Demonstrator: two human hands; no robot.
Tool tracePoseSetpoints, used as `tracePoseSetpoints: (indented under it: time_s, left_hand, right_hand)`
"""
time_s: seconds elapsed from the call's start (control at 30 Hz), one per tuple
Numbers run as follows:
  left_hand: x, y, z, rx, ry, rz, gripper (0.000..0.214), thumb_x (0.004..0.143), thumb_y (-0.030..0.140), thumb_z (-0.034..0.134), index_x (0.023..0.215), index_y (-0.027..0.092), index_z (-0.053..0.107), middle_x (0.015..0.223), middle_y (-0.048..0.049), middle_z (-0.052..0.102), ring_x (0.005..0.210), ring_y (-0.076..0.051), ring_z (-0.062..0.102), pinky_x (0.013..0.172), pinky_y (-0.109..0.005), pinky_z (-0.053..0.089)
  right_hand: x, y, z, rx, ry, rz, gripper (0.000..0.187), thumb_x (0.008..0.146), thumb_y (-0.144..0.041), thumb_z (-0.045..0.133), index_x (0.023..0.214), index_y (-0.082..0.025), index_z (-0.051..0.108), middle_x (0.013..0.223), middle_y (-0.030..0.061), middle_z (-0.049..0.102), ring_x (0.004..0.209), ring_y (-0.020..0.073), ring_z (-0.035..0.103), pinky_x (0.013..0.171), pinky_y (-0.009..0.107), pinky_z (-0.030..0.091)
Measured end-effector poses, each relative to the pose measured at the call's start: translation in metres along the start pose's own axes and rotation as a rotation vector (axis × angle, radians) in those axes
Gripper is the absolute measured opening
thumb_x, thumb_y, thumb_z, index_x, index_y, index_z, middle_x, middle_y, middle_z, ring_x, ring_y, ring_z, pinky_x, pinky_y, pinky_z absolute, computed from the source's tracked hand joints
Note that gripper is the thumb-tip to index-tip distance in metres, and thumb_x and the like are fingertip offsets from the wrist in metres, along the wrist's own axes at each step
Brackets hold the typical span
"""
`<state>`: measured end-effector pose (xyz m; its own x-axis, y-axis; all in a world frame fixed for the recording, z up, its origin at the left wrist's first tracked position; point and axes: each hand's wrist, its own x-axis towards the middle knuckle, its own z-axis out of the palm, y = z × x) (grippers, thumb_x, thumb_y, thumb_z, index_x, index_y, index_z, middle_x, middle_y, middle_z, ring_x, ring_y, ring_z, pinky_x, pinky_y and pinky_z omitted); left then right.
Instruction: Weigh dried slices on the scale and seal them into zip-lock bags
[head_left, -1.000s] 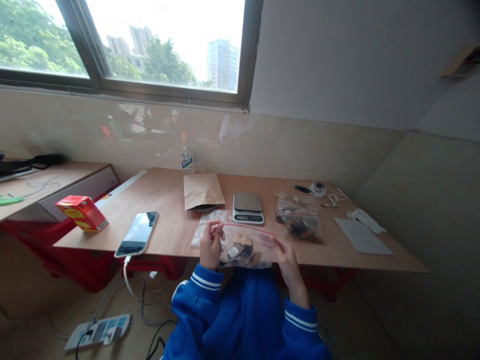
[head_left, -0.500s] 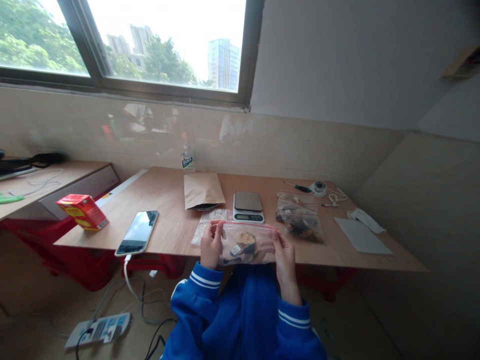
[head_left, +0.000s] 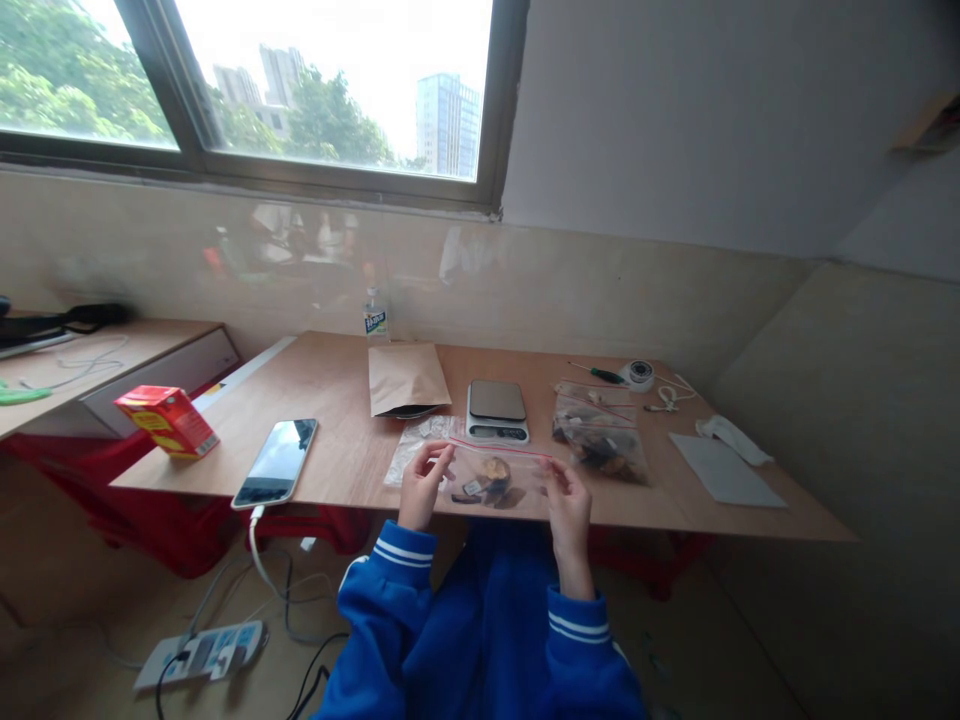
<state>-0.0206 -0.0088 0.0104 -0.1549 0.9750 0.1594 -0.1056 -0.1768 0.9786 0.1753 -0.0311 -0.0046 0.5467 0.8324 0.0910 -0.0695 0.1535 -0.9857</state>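
Observation:
A clear zip bag (head_left: pixel 517 490) with a red closure strip lies at the table's front edge. Inside it are a round brownish dried-looking piece, some dark bits and a small white label. Fingers of my left hand (head_left: pixel 424 484) pinch its upper left corner. At the upper right corner, my right hand (head_left: pixel 568 505) grips the bag between thumb and fingers. Just behind the bag stands a kitchen scale (head_left: pixel 497 402), its display facing me. An emptier-looking clear bag (head_left: pixel 401 455) lies flat beside my left hand.
Filled zip bags (head_left: pixel 604 450) lie right of the scale, near a screwdriver (head_left: pixel 606 376), a white roll (head_left: pixel 639 375) and a white sheet (head_left: pixel 724 470). Leftward are a kraft paper pouch (head_left: pixel 409 378), a bottle (head_left: pixel 376 318), a cabled phone (head_left: pixel 277 462) and a red carton (head_left: pixel 169 420).
Both hands have lowered the zip bag from a raised, tilted hold to lie flatter at the table edge. The round piece inside shows a little higher.

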Motion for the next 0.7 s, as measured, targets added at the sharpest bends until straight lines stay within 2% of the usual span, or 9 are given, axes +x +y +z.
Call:
tracePoseSetpoints:
  time_s: [0.1, 0.23, 0.37, 0.7]
  left_hand:
    - [0.001, -0.003, -0.003, 0.013, -0.001, 0.020, 0.033, 0.073, 0.044, 0.066, 0.089, 0.017, 0.066, 0.078, -0.0027, 0.066, 0.067, -0.015, 0.064, 0.062, -0.025, 0.048]
    - [0.002, -0.006, -0.002, 0.010, -0.018, 0.039, 0.030, 0.071, 0.043, 0.068, 0.085, 0.016, 0.069, 0.082, -0.0044, 0.069, 0.076, -0.018, 0.066, 0.072, -0.029, 0.050]
    - [0.002, -0.010, 0.000, -0.001, -0.022, 0.030, 0.032, 0.069, 0.043, 0.069, 0.085, 0.016, 0.069, 0.084, -0.0057, 0.070, 0.080, -0.019, 0.065, 0.071, -0.029, 0.051]
    - [0.005, -0.019, -0.006, 0.042, 0.011, 0.046, 0.030, 0.069, 0.042, 0.070, 0.080, 0.015, 0.068, 0.075, -0.0039, 0.068, 0.074, -0.017, 0.063, 0.070, -0.029, 0.052]
  right_hand:
    - [0.003, 0.005, -0.005, -0.030, -0.007, -0.021, 0.046, 0.066, -0.053, 0.070, 0.089, -0.013, 0.069, 0.081, 0.0089, 0.072, 0.072, 0.0213, 0.067, 0.063, 0.032, 0.055]
    - [0.004, 0.011, -0.007, -0.073, -0.055, -0.046, 0.048, 0.070, -0.054, 0.067, 0.095, -0.012, 0.069, 0.091, 0.0115, 0.072, 0.074, 0.0205, 0.067, 0.068, 0.033, 0.054]
    - [0.004, 0.015, -0.006, -0.076, -0.068, -0.065, 0.046, 0.072, -0.053, 0.065, 0.093, -0.013, 0.068, 0.092, 0.0112, 0.072, 0.080, 0.0212, 0.067, 0.070, 0.032, 0.055]
    - [-0.001, 0.015, -0.001, -0.057, -0.019, -0.088, 0.044, 0.074, -0.055, 0.062, 0.090, -0.014, 0.064, 0.085, 0.0100, 0.071, 0.074, 0.0194, 0.067, 0.062, 0.029, 0.054]
